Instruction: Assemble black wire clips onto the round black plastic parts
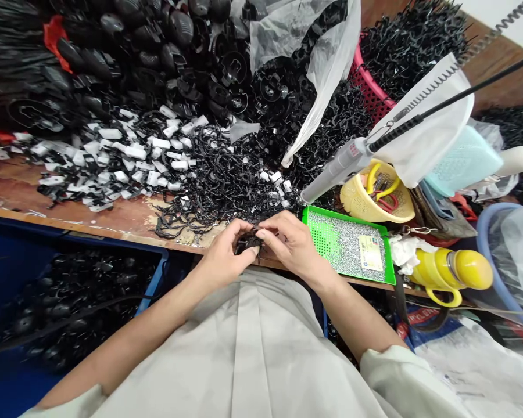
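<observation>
Pale shirt (253, 348) nearest. Left hand (225, 254), right hand (294, 247) pinching black part (246, 244) near edge of heaped wooden surface (9, 184). Green tray (391, 264): metal bits (340, 255), card (370, 253). Cream basket (392, 212): yellow-handled tool (391, 188). Blue bin (155, 283): black pieces (87, 278).

Two grips (226, 255) (294, 247), one green tray (322, 241), one gray screwdriver (340, 168), one yellow bottle (438, 268)

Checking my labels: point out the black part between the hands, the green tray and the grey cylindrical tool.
Black part (246, 242): head view, on its visible middle.
Green tray (324, 235): head view, perforated floor.
Grey cylindrical tool (337, 170): head view, its barrel.
</observation>
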### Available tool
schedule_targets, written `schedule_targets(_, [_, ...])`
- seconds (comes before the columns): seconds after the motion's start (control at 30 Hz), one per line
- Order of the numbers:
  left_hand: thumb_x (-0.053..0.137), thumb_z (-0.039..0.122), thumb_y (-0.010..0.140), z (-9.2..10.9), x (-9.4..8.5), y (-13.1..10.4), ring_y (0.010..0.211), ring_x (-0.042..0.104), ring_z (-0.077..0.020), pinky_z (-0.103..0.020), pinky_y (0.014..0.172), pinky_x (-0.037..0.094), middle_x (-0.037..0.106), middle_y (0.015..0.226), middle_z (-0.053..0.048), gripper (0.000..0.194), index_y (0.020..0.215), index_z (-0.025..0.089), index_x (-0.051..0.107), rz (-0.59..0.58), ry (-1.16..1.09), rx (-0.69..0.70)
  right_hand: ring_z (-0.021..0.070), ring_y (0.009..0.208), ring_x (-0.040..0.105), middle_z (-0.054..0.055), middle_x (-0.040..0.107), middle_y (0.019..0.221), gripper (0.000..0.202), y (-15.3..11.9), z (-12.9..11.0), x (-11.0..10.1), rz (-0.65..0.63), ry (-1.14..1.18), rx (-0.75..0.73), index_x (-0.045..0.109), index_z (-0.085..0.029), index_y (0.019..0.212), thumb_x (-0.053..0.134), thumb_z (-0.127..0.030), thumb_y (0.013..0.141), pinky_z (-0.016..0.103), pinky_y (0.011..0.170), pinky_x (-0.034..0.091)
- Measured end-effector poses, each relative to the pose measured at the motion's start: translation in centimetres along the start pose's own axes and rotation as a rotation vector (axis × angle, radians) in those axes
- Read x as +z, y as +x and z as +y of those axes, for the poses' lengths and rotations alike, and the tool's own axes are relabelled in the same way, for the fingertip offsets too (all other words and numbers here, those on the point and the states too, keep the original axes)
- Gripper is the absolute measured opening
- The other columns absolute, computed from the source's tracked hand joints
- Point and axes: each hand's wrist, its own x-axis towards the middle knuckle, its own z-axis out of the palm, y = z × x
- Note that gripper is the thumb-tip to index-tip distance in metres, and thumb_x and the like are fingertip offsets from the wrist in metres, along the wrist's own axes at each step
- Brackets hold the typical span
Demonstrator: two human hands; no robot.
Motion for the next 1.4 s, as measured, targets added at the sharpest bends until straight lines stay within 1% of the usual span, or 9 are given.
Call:
schedule_targets(0.23, [0.063,0.02,0.07,1.1,0.1,0.3,0.048,0.056,-0.0102,-0.017,0.036,0.037,0.057,0.071,0.002,0.037,0.106,0.021,0.056,-0.333,-0.491,-0.475,0.0207,0.09,0.058,0.008,0.066,0.094,0.019,0.2,-1.1,-3.6,-0.493,-0.334,-0.208,0.064,-0.018,0.1,0.046,-0.022,0.097,0.036,0.082,0.045])
schedule_targets(0.47, [0.061,0.021,0.069,1.2,0.0,0.5,0.035,0.04,-0.0037,-0.014,0.031,0.016,0.056,0.066,0.001,0.026,0.095,0.019,0.059,-0.522,-0.484,-0.631,0.0197,0.08,0.056,0.006,0.063,0.088,0.012,-1.8,-2.2,-4.7,-0.568,-0.433,-0.285,0.06,-0.018,0.094,0.049,-0.02,0.095,0.033,0.073,0.044])
schedule_targets(0.57, [0.061,0.021,0.071,1.4,1.0,0.4,0.041,0.045,-0.0075,-0.017,0.036,0.029,0.056,0.065,0.002,0.025,0.095,0.019,0.06,-0.509,-0.237,-0.473,0.02,0.078,0.055,0.008,0.062,0.085,0.009,-3.0,-2.0,-3.7,-0.47,-0.384,-0.174,0.058,-0.017,0.088,0.05,-0.02,0.091,0.033,0.07,0.045])
schedule_targets(0.67, [0.065,0.017,0.07,1.4,2.4,0.4,0.087,0.065,-0.0208,-0.033,0.076,0.053,0.067,0.097,-0.007,0.036,0.106,0.022,0.062,-0.155,0.162,0.055,0.0154,0.067,0.052,0.003,0.058,0.074,0.012,-3.2,-1.6,-1.7,-0.198,0.013,0.259,0.052,-0.019,0.079,0.049,-0.025,0.089,0.029,0.061,0.045])
schedule_targets(0.8, [0.061,0.013,0.076,1.5,3.4,1.5,0.127,0.05,-0.028,-0.048,0.11,0.035,0.056,0.135,-0.009,0.04,0.114,0.026,0.063,0.126,0.39,0.486,0.0071,0.046,0.043,-0.005,0.051,0.063,0.026,-2.3,-1.4,-1.5,-0.152,0.924,0.732,0.05,-0.02,0.079,0.046,-0.043,0.091,0.019,0.041,0.034])
schedule_targets(0.9, [0.062,0.022,0.082,1.9,3.2,2.7,0.117,0.057,-0.0248,-0.045,0.101,0.046,0.059,0.128,-0.008,0.038,0.12,0.027,0.058,0.127,0.15,0.26,0.0064,0.046,0.048,-0.003,0.058,0.066,0.027,-1.7,-0.9,-4.6,-0.194,0.977,0.721,0.062,-0.018,0.09,0.06,-0.044,0.085,0.018,0.039,0.035])
schedule_targets(1.03, [0.067,0.032,0.081,2.3,3.4,3.1,0.075,0.066,-0.0157,-0.032,0.065,0.057,0.063,0.099,-0.003,0.044,0.122,0.026,0.051,-0.015,-0.32,-0.22,0.0112,0.073,0.061,0.002,0.066,0.09,0.033,0.0,1.9,-8.5,0.416,0.449,0.483,0.06,-0.022,0.115,0.059,-0.043,0.089,0.024,0.064,0.053])
schedule_targets(1.13, [0.07,0.03,0.079,2.4,4.6,2.6,0.066,0.065,-0.0135,-0.028,0.057,0.056,0.063,0.092,-0.002,0.039,0.113,0.021,0.054,-0.257,-0.421,-0.436,0.0186,0.108,0.06,0.008,0.06,0.126,0.064,2.1,5.0,-8.1,0.389,0.218,0.364,0.044,-0.023,0.137,0.07,-0.04,0.082,0.033,0.089,0.054])
schedule_targets(1.4, [0.072,0.028,0.076,2.0,5.2,3.8,0.061,0.067,-0.0139,-0.028,0.054,0.058,0.064,0.084,0.0,0.034,0.101,0.02,0.05,0.002,-0.449,-0.388,0.0198,0.106,0.062,0.006,0.062,0.118,0.059,3.3,5.7,-7.7,0.336,0.222,0.209,0.042,-0.022,0.134,0.065,-0.044,0.084,0.035,0.094,0.052])
